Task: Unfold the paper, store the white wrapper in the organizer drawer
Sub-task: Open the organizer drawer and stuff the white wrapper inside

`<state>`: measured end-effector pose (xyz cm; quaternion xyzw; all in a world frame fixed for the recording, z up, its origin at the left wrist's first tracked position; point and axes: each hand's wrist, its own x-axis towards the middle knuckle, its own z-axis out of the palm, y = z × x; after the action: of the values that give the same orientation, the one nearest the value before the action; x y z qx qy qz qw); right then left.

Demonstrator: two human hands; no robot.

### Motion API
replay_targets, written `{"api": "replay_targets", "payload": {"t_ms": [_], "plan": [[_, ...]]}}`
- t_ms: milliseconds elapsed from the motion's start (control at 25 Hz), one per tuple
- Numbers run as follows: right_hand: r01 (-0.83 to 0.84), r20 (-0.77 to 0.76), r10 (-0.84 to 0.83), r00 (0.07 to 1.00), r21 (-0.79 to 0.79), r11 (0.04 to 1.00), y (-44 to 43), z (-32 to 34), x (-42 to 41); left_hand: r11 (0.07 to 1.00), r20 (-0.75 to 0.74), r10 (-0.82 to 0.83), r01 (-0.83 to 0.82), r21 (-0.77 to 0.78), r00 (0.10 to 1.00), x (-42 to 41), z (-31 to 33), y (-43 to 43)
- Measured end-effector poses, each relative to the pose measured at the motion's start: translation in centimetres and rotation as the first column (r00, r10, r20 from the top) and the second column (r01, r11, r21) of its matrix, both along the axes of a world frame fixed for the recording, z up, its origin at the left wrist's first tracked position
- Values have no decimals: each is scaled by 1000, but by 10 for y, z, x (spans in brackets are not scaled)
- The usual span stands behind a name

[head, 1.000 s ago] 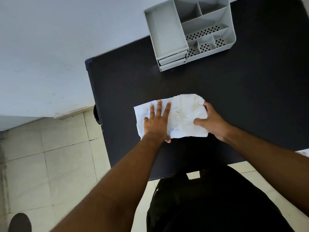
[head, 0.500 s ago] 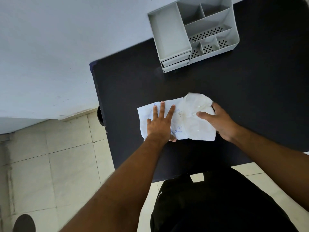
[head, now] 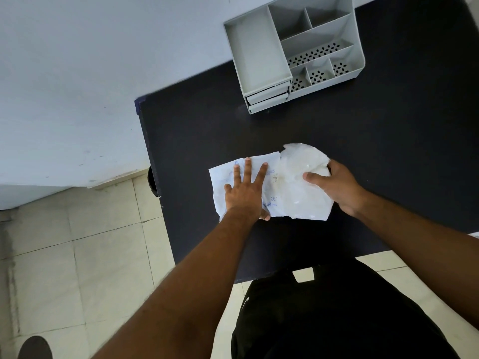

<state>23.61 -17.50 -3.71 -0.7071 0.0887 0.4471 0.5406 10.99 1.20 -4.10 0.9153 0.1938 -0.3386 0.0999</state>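
Observation:
A white crinkled wrapper with faint blue print lies spread on the black table. My left hand presses flat on its left part, fingers apart. My right hand grips the wrapper's right edge, thumb on top, and that right side is raised and rounded off the table. A grey desk organizer stands at the table's far edge, with two small drawers at its front left, both shut.
A pale wall runs behind and to the left of the table. Tiled floor lies left of the table's edge, with a dark shoe tip at the bottom left. My dark-clothed lap is below the table's front edge.
My right hand has lifted and pulled the wrapper's right side outward, so the sheet is wider and more rounded there. My left hand stays pressed on the left part.

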Motion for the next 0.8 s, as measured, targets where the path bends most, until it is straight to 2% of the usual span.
{"api": "replay_targets", "payload": {"t_ms": [120,320,480,600,800], "plan": [[75,-36,-74,997,18,997,0,-2,5,1000,-12,4,-4,2,1000,2,2,-1],[57,-106,-53,993,27,998,-7,-1,10,1000,-15,24,-24,2,1000,1,2,1],[148,-150,-141,979,41,988,-10,-1,17,999,-31,31,-31,7,999,-1,7,4],[159,-202,-143,969,66,985,-11,1,21,1000,-28,21,-21,-5,999,-4,11,8],[209,-201,-179,963,139,968,-12,10,26,997,15,49,-49,-54,999,-10,18,15]]}}
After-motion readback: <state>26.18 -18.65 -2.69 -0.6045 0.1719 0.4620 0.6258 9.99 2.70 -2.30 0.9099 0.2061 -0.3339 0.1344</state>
